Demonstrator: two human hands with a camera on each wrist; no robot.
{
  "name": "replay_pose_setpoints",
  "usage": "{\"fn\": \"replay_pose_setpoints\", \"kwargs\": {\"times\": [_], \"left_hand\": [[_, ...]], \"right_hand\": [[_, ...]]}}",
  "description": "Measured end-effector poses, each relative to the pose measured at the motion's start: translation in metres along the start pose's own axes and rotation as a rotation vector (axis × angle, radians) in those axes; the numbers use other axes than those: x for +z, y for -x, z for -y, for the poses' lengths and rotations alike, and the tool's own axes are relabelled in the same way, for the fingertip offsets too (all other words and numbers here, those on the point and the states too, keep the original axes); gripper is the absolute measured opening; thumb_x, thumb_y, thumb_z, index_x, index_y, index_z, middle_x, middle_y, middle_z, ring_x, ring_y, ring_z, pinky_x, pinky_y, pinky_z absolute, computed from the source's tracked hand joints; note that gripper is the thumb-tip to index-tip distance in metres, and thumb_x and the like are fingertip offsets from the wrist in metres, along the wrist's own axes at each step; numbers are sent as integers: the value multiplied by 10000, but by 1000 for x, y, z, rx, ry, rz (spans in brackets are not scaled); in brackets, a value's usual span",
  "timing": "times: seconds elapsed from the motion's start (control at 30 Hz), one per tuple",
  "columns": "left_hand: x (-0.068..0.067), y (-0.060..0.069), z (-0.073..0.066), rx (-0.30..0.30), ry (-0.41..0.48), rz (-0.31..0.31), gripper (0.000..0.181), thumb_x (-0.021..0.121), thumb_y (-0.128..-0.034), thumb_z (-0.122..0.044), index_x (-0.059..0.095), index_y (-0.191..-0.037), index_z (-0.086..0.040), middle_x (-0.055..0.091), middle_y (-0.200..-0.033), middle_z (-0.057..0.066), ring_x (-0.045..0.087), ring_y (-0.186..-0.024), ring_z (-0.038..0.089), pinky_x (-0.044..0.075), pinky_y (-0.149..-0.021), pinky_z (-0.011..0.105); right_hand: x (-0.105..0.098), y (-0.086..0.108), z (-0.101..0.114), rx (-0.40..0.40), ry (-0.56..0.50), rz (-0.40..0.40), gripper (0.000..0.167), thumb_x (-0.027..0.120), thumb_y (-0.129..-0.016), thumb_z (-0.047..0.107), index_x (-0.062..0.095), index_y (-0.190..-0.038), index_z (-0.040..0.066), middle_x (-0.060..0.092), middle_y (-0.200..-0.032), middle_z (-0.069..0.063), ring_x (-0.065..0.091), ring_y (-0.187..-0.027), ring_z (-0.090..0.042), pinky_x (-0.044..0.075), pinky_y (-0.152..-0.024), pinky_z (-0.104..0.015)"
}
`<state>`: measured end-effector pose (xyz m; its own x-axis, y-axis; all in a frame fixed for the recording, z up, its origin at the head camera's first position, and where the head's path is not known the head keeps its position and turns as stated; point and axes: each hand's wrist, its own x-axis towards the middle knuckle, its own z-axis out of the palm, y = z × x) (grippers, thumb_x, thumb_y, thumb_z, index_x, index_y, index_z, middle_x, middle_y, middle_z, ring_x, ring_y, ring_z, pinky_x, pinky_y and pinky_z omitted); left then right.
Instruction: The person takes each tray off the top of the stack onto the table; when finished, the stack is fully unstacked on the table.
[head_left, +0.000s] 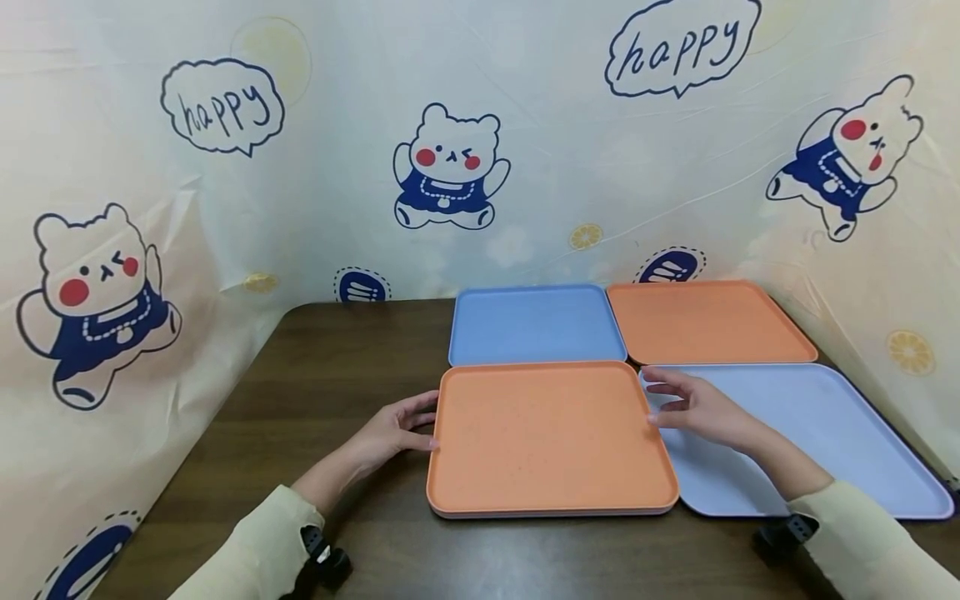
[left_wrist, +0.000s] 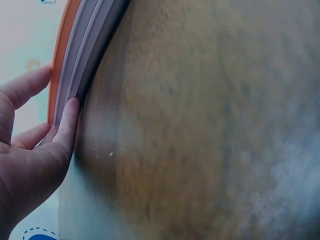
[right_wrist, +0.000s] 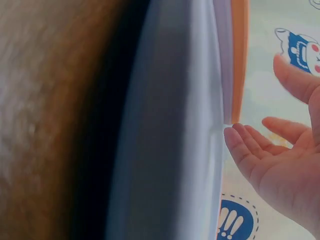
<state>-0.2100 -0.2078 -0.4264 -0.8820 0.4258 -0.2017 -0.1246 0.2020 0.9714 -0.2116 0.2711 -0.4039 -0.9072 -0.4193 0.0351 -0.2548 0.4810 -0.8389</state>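
An orange tray [head_left: 551, 442] tops a stack near the middle front of the table, with paler lavender tray edges [left_wrist: 87, 55] layered beneath it in the left wrist view. My left hand [head_left: 393, 429] touches the left side of this stack, its fingers fairly straight and spread along the edge. At the opposite side my right hand [head_left: 705, 408] hovers over a periwinkle tray [head_left: 810, 450], fingers extended beside the orange tray's right edge. In the right wrist view its fingertips [right_wrist: 235, 137] lie close to the stack's corner; contact there is hard to tell.
Behind the stack lies a blue tray [head_left: 536, 325], and right of that another orange tray [head_left: 708, 321]. Dark wooden tabletop [head_left: 337, 375] shows to the left. A printed curtain [head_left: 322, 167] hangs along the table's back and sides.
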Motion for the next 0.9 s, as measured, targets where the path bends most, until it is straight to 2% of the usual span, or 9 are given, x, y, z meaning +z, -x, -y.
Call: {"fn": "replay_pose_setpoints", "kwargs": {"times": [0.23,0.4,0.67,0.9], "left_hand": [[0,1,0,-18,-8,-12,796,782,-826,-108,353,-1495,-60,367,-1512,156,412,-1335,324,413,-1022,446],[0,2,-2,-25,-5,-18,793,780,-827,-104,355,-1494,-57,366,-1512,159,412,-1337,319,408,-1025,446],[2,3,-3,-33,-16,-32,761,778,-830,-114,382,-1475,-32,407,-1484,172,426,-1329,313,395,-1037,442],[7,2,0,-12,-35,-69,769,800,-801,-111,410,-1458,-26,458,-1445,164,447,-1304,306,404,-1031,436]], "right_hand": [[-1,-5,-13,-22,-3,118,911,808,-792,187,272,-1480,-77,320,-1499,-273,326,-1347,-462,344,-1031,-559],[-3,-6,-16,-14,-14,170,944,818,-777,200,258,-1487,-70,298,-1510,-271,299,-1361,-463,309,-1049,-548],[-4,-6,-16,0,-11,199,944,814,-788,211,251,-1499,-50,300,-1507,-276,307,-1352,-474,294,-1061,-556],[-3,-6,-18,16,-30,204,947,814,-787,203,246,-1505,-41,294,-1514,-269,286,-1364,-471,279,-1066,-563]]}}
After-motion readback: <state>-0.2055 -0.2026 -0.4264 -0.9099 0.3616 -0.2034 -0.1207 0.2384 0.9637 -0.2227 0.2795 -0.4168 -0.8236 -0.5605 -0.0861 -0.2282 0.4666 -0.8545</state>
